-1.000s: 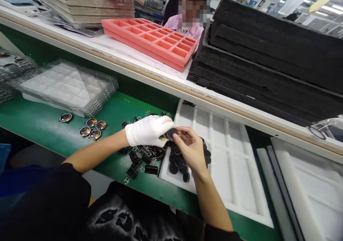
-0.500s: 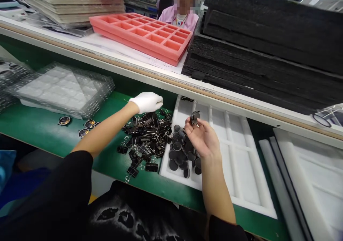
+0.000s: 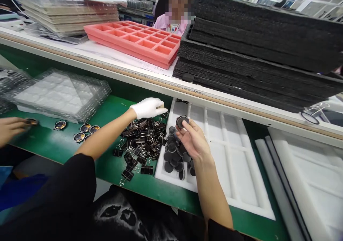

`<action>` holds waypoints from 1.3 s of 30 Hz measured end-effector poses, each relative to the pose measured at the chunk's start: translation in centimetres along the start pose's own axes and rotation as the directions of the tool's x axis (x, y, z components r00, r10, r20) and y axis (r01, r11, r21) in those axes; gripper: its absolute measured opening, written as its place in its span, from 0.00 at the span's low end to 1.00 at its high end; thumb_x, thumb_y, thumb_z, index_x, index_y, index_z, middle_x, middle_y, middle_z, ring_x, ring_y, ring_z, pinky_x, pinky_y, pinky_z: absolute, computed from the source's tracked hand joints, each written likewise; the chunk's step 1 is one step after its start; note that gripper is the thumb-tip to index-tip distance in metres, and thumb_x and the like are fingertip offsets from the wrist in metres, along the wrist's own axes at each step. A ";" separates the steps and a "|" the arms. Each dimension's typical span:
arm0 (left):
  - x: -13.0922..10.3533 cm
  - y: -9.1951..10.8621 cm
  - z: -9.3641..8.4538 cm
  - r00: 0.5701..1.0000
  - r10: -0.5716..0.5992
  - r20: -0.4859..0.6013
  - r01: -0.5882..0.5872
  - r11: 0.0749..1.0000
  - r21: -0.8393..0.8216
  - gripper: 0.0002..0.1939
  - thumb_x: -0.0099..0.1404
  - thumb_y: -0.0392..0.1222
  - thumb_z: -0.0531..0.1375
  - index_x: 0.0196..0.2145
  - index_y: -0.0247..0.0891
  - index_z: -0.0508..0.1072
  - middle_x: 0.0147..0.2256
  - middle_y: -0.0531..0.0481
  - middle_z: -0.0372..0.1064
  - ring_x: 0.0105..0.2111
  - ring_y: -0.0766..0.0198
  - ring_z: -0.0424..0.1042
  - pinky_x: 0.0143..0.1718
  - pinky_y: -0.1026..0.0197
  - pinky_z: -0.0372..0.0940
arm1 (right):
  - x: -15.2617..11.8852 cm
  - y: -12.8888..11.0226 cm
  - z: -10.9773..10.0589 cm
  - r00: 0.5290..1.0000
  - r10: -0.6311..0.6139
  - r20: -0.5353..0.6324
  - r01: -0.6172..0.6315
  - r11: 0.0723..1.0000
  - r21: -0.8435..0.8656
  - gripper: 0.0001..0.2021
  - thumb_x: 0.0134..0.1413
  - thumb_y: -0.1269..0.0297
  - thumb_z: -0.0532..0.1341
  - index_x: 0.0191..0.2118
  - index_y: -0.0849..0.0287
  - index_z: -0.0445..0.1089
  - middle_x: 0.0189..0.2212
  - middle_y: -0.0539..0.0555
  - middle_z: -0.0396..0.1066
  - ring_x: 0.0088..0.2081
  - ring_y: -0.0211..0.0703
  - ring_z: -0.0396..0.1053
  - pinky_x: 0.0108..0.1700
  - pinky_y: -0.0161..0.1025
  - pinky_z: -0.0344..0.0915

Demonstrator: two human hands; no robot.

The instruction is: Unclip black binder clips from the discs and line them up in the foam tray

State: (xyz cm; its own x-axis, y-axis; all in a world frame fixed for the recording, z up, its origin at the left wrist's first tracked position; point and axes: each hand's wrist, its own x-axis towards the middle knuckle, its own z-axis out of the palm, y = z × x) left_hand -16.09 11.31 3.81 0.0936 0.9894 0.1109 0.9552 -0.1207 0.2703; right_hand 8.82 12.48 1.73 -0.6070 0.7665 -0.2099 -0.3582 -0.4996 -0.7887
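Observation:
My left hand, in a white glove, hangs over the far side of a pile of black binder clips. Its thumb and curled fingers are slightly apart, and I see nothing held between them. My bare right hand grips a round dark watch case by its edge between thumb and fingers, flat face turned up. Below that hand, several round black caps lie heaped in the left compartments of a white foam tray.
At left, a co-worker's hand holds a round piece near several watch heads. Clear plastic trays lie behind them. A shelf above bears a pink foam tray and black foam stacks. White foam panels lean at right.
My right hand has turned the watch case so its flat face shows. My left hand's fingers have parted slightly. A co-worker's hand has come in at the left. The camera view has shifted.

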 end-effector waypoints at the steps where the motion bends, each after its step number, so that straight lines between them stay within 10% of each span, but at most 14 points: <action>1: -1.4 1.2 -0.3 0.993 -0.004 -0.120 -0.002 0.999 -0.051 0.21 0.72 0.55 0.54 0.26 0.39 0.68 0.29 0.51 0.67 0.29 0.64 0.64 0.34 0.60 0.58 | -0.1 0.4 0.2 0.999 -0.032 0.005 0.032 0.998 -0.058 0.17 0.45 0.57 0.79 0.38 0.53 0.76 0.45 0.51 0.77 0.41 0.40 0.73 0.36 0.35 0.71; 5: -5.7 5.6 0.1 0.906 -0.135 -0.400 0.019 0.960 -0.279 0.22 0.72 0.53 0.56 0.23 0.40 0.63 0.25 0.54 0.63 0.26 0.68 0.61 0.32 0.62 0.57 | -0.7 1.7 1.1 0.993 -0.088 0.079 0.100 0.983 -0.156 0.17 0.48 0.55 0.78 0.40 0.54 0.77 0.53 0.53 0.76 0.48 0.43 0.74 0.50 0.41 0.76; 11: -7.8 5.7 -0.5 0.933 -0.052 -0.356 -0.102 0.910 -0.401 0.17 0.71 0.55 0.53 0.36 0.40 0.70 0.23 0.56 0.65 0.23 0.66 0.64 0.29 0.61 0.59 | -1.8 1.4 1.7 0.973 -0.186 0.139 0.204 0.971 -0.128 0.15 0.52 0.54 0.77 0.40 0.52 0.75 0.38 0.52 0.79 0.44 0.47 0.78 0.53 0.50 0.78; 28: -7.5 5.8 -1.2 0.970 -0.010 -0.243 -0.100 0.894 -0.437 0.21 0.55 0.47 0.61 0.15 0.40 0.53 0.14 0.60 0.47 0.18 0.72 0.48 0.20 0.65 0.47 | -2.0 -1.4 -0.3 0.976 -0.103 0.191 0.162 0.930 -0.329 0.13 0.55 0.55 0.75 0.41 0.53 0.77 0.45 0.53 0.77 0.43 0.45 0.77 0.45 0.44 0.81; 32: -7.2 1.9 -2.9 0.979 -0.204 0.003 0.188 0.897 -0.399 0.20 0.61 0.53 0.60 0.19 0.39 0.64 0.16 0.59 0.58 0.18 0.71 0.56 0.22 0.65 0.52 | -1.9 -1.9 -0.8 0.976 -0.096 0.194 0.174 0.884 -0.435 0.13 0.56 0.54 0.74 0.42 0.53 0.77 0.37 0.51 0.76 0.36 0.43 0.78 0.39 0.39 0.77; 37: -8.6 -7.7 -4.5 0.843 -0.500 0.197 0.538 0.787 -0.303 0.29 0.72 0.62 0.51 0.21 0.38 0.67 0.10 0.56 0.58 0.14 0.68 0.61 0.26 0.62 0.62 | -2.2 -1.0 -0.8 0.974 -0.030 0.222 0.137 0.866 -0.481 0.19 0.60 0.53 0.71 0.54 0.50 0.72 0.35 0.49 0.75 0.35 0.42 0.77 0.35 0.37 0.70; 39: -10.0 -10.5 -4.4 0.717 -0.624 0.310 0.692 0.692 -0.206 0.32 0.72 0.66 0.50 0.21 0.39 0.66 0.12 0.55 0.58 0.15 0.68 0.60 0.25 0.61 0.60 | -1.9 -0.5 -0.7 0.979 -0.017 0.203 0.117 0.860 -0.497 0.20 0.61 0.51 0.70 0.55 0.51 0.72 0.34 0.50 0.74 0.35 0.42 0.75 0.35 0.38 0.70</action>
State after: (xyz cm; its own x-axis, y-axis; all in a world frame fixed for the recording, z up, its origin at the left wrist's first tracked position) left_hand -28.32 2.38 4.07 -0.4420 0.8096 -0.3862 0.6678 0.5845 0.4609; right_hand 10.63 11.53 2.14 -0.7322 0.6769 -0.0753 -0.0266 -0.1388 -0.9900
